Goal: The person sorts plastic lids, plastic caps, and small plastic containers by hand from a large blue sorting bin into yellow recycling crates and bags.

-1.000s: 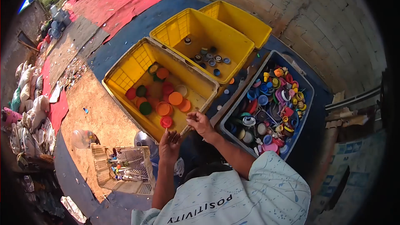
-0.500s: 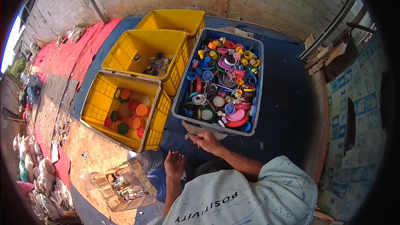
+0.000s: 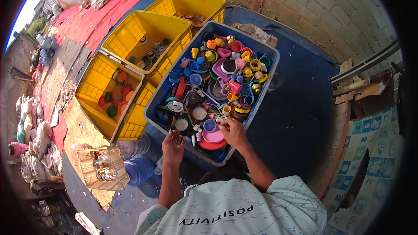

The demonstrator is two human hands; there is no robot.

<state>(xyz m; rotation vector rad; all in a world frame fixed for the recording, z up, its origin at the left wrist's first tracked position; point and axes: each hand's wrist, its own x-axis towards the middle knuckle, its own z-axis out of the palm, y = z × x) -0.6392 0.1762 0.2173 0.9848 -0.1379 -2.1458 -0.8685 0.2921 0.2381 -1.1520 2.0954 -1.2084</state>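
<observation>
The right hand (image 3: 234, 133) now works over the near end of the blue tub (image 3: 261, 88), where half a second ago it was just short of the near rim; a second ago both hands were by the near yellow crate (image 3: 134, 126). The work in hand therefore seems to have shifted from that crate to the tub of mixed caps.

The right hand's thumb and fingers are bent together just beside a blue screw cap (image 3: 210, 125); whether they grip a small piece I cannot tell. The left hand (image 3: 173, 147) is at the tub's near left rim, fingers loosely curled; I cannot tell if anything is in them.

The blue cap lies on a flat pink lid (image 3: 213, 136), with a red lid (image 3: 212, 144) showing from under its near edge. A white spout piece (image 3: 193, 140) lies to their left, and a pale round cap (image 3: 181, 125) farther left, near the left hand. The tub is heaped with plastic closures of many colours and sizes, yellow ones mostly to the far right. To its left, the near yellow crate holds orange, red and green lids (image 3: 122, 77).
</observation>
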